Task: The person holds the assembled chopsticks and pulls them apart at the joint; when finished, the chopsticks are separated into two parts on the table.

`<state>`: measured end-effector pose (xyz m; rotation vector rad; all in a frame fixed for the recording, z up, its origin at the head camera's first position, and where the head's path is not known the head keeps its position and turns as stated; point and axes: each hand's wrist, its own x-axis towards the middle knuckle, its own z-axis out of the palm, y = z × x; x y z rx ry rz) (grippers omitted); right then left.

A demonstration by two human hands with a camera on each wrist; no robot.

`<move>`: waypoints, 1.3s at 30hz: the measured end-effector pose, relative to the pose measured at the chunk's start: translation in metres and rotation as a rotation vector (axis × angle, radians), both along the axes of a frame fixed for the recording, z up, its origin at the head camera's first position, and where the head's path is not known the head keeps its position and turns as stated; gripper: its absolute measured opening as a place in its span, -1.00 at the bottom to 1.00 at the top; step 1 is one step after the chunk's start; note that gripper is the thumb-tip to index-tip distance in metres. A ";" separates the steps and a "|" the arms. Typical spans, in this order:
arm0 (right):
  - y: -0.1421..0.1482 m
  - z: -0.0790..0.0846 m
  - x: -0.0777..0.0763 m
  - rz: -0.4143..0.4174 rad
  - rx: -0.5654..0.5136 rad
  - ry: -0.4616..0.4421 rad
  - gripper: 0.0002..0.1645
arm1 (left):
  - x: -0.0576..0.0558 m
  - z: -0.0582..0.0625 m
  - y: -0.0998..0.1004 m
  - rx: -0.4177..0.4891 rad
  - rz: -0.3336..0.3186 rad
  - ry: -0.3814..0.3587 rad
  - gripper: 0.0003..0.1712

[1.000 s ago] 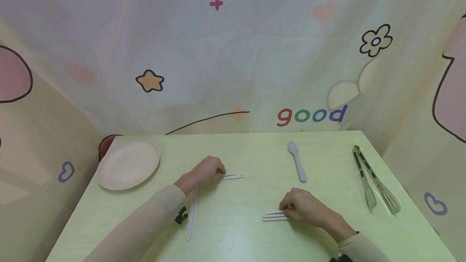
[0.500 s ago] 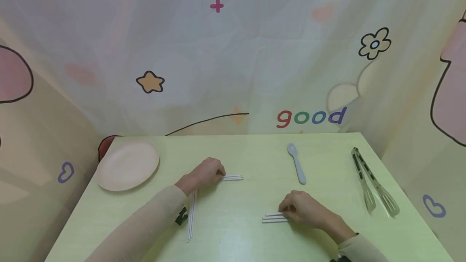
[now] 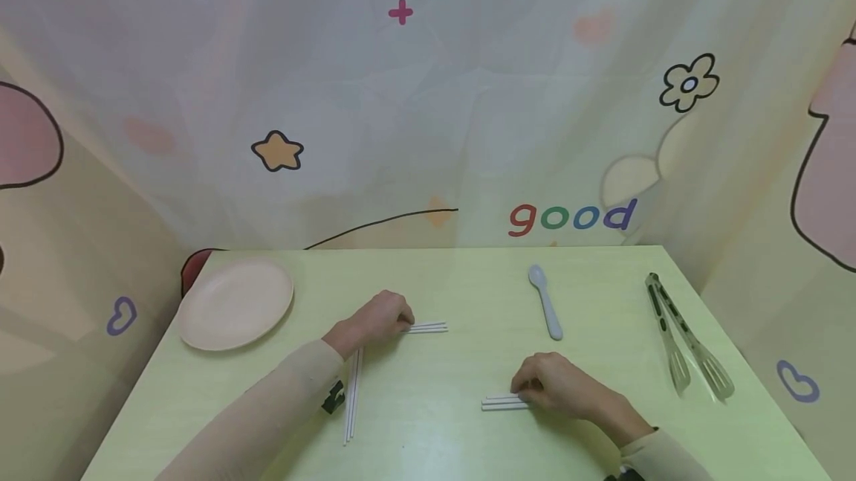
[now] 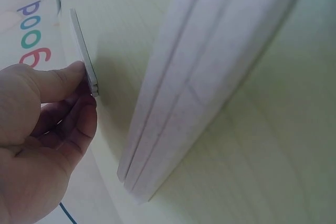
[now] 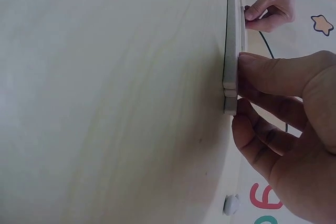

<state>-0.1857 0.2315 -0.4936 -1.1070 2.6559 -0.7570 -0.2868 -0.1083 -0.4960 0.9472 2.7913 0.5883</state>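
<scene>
My left hand (image 3: 381, 315) pinches the left end of a small group of thin white sticks (image 3: 431, 328) lying sideways near the table's middle. In the left wrist view, its thumb and curled fingers meet at the end of those sticks. Another group of white sticks (image 3: 354, 399) lies lengthwise beside my left forearm, partly hidden by it. Lower right, my right hand (image 3: 558, 384) pinches the right end of a third group of white sticks (image 3: 501, 403), lying side by side. The right wrist view has the thumb and fingertips against the end of these sticks (image 5: 230, 45).
A pale round plate (image 3: 237, 304) stands at the table's back left. A light grey-blue spoon (image 3: 547, 302) lies beyond my right hand. Metal tongs (image 3: 685, 336) lie near the right edge. A printed curtain (image 3: 468, 109) hangs behind the table (image 3: 435, 436).
Both hands keep their hold on the sticks almost in place. The whole head view has shifted slightly downward in the frame; the plate, spoon and tongs stay put on the table.
</scene>
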 end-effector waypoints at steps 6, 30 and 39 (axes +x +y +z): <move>0.000 -0.001 0.001 0.006 0.003 0.010 -0.84 | 0.000 -0.002 0.000 -0.011 0.000 0.004 -0.86; 0.000 -0.001 0.001 0.044 -0.003 -0.005 -0.87 | 0.003 0.008 -0.007 -0.005 -0.005 0.002 -0.86; -0.001 0.001 0.001 0.047 -0.002 0.018 -0.86 | 0.018 0.025 -0.022 0.078 -0.058 0.094 -0.88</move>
